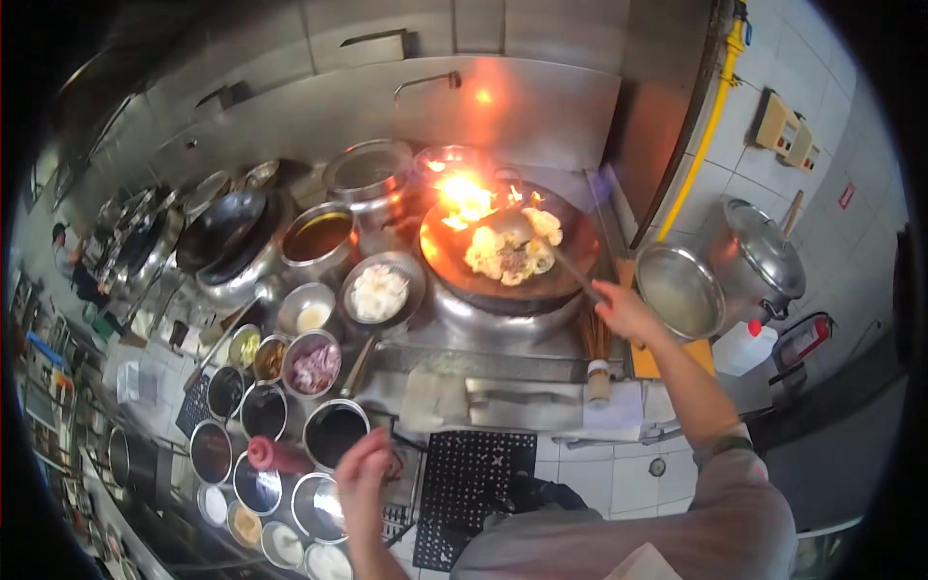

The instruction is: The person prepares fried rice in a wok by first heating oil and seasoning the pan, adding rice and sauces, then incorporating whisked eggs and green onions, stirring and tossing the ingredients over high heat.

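Note:
My right hand [625,312] is closed on the handle of a wok ladle [516,226], whose bowl lies among pale yellow food with darker bits [500,257] in a large wok [565,217]. Bright flames [464,196] rise at the wok's back left. My left hand [366,464] is raised beside several round containers, close to a pot of dark liquid [336,433]; its fingers are bent and it seems to hold nothing. A red squeeze bottle [272,454] lies over the containers left of that hand.
Left of the wok are a strainer holding white food [378,291], a pot of brown liquid [319,235] and a bowl of chopped onion [312,364]. At right stand a pan [680,290], a lidded stockpot [765,250] and a plastic jug [745,348]. Another person [71,264] is far left.

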Tool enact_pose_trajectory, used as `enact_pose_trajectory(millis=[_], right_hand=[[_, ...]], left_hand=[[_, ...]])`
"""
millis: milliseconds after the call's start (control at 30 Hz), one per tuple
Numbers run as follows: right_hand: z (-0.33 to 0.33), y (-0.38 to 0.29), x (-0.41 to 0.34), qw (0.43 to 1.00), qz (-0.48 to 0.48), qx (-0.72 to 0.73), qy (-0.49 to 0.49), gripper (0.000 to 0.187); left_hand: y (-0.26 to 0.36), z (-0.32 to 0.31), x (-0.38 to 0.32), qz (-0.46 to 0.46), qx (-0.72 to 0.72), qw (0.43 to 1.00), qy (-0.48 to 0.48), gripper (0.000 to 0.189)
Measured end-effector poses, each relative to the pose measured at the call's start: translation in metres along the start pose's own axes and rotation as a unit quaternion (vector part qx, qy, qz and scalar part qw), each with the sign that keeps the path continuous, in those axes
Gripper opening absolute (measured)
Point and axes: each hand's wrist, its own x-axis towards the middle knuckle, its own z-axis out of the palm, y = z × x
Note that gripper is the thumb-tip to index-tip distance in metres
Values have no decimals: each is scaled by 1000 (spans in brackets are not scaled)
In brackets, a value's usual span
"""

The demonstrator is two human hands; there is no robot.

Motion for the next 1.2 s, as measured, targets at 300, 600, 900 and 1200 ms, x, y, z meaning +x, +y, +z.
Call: enact_pose_trajectory(millis=[300, 600, 900, 1200], right_hand=[[-61, 53, -9, 984, -138, -114, 0, 53], [-126, 65, 27, 974, -50, 2, -220, 53], [-88, 65, -18, 968, -85, -236, 17, 55], [-103, 27, -18, 996, -39, -32, -77, 51]], left_hand=[[-47, 259, 132, 418, 392, 810, -123, 26], [-31, 268, 117, 365, 423, 821, -117, 13], [-48, 220, 81, 379, 389, 825, -158, 12], [-48, 245, 157, 376, 374, 828, -183, 21]])
